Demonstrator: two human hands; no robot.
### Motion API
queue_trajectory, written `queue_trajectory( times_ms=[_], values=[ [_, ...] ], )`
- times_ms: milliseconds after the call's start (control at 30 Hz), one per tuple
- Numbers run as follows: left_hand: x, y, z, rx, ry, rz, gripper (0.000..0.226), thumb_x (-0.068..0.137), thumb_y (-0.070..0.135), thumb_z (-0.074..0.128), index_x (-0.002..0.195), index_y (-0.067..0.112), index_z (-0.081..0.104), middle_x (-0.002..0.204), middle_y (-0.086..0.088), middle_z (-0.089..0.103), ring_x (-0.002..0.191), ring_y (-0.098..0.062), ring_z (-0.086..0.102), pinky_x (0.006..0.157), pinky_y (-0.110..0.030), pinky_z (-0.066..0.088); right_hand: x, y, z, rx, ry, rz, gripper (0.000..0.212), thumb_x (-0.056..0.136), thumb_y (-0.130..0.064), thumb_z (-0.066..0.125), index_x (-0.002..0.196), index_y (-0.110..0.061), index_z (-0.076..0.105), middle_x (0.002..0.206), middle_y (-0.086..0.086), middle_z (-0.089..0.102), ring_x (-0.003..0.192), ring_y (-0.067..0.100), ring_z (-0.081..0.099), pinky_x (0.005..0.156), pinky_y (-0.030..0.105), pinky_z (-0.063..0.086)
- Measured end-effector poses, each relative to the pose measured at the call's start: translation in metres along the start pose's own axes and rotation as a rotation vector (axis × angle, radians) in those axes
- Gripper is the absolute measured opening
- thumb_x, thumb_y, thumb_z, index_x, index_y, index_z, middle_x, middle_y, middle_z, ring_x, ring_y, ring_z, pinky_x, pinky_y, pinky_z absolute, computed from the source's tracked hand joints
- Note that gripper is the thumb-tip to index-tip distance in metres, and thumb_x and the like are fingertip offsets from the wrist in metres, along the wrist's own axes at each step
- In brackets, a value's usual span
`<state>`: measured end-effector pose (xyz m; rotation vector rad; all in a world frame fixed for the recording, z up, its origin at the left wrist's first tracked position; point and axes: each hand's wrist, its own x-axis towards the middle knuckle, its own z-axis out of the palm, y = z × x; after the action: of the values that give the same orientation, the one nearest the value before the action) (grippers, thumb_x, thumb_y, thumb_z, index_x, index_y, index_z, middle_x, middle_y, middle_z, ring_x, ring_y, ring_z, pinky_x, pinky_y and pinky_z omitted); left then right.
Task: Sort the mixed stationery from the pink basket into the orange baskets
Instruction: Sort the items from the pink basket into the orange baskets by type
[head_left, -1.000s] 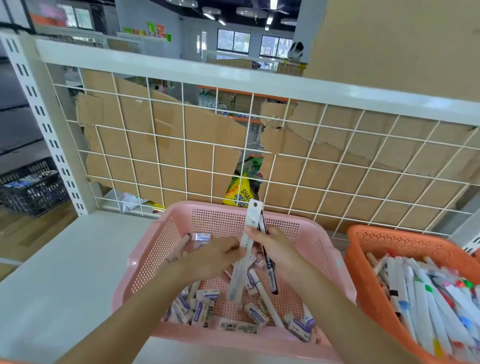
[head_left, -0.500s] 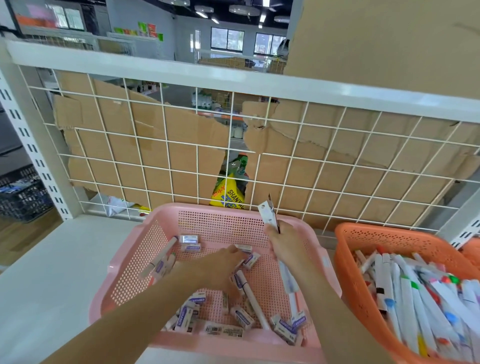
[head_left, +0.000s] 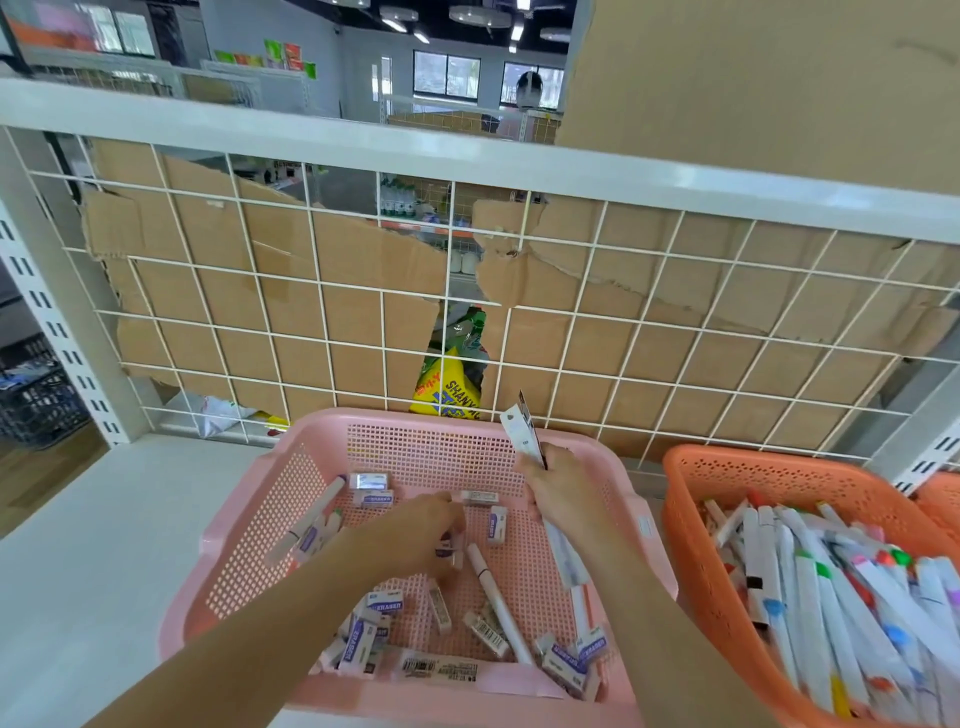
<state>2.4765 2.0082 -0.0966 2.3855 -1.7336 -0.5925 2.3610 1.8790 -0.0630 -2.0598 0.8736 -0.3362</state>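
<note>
Forearms, left hand and right hand are all bare (as far as shown).

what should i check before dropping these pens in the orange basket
1. Grip of right hand on the pens: ok.
2. Open orange basket beside pink basket: ok.
3. Matching markers in it: ok.
4. Whether left hand holds anything: cannot tell.
5. No pens left in pink basket: not ok, white pen lies inside.
</note>
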Motion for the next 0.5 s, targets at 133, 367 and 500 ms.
queue_trajectory(
  times_ms=[133, 367, 500],
  values=[
    [-0.001, 0.000, -0.003, 0.022, -0.009, -0.026, 0.038, 0.078, 0.030, 0.073, 0.109, 0.013, 0.057, 0.111, -0.001, 0.053, 0.089, -0.012, 0.047, 0.075, -0.022, 0.038, 0.001, 0.001, 0.001, -0.063, 0.003, 0.003, 0.025, 0.099, -0.021, 0.039, 0.107, -0.005, 0.056, 0.064, 0.006, 0.053, 0.052, 0.016, 0.049, 0.060, 0.036, 0.048],
    [-0.013, -0.003, -0.026, -0.024, 0.183, 0.002, 0.027, 0.077, 0.029, 0.073, 0.095, 0.021, 0.054, 0.089, 0.010, 0.043, 0.083, -0.009, 0.045, 0.061, -0.014, 0.034, -0.013, -0.015, -0.017, -0.521, 0.192, -0.156, 0.020, 0.098, -0.026, 0.039, 0.113, -0.014, 0.047, 0.076, -0.007, 0.051, 0.064, 0.009, 0.051, 0.054, 0.025, 0.044],
    [-0.030, 0.001, -0.043, -0.055, 0.345, 0.046, 0.026, 0.075, 0.031, 0.073, 0.093, 0.024, 0.056, 0.089, 0.013, 0.046, 0.084, -0.007, 0.050, 0.070, -0.018, 0.040, -0.031, -0.026, -0.045, -0.500, 0.303, -0.184, 0.018, 0.098, -0.023, 0.040, 0.110, -0.011, 0.046, 0.092, 0.008, 0.060, 0.086, 0.030, 0.060, 0.063, 0.032, 0.038]
  ],
)
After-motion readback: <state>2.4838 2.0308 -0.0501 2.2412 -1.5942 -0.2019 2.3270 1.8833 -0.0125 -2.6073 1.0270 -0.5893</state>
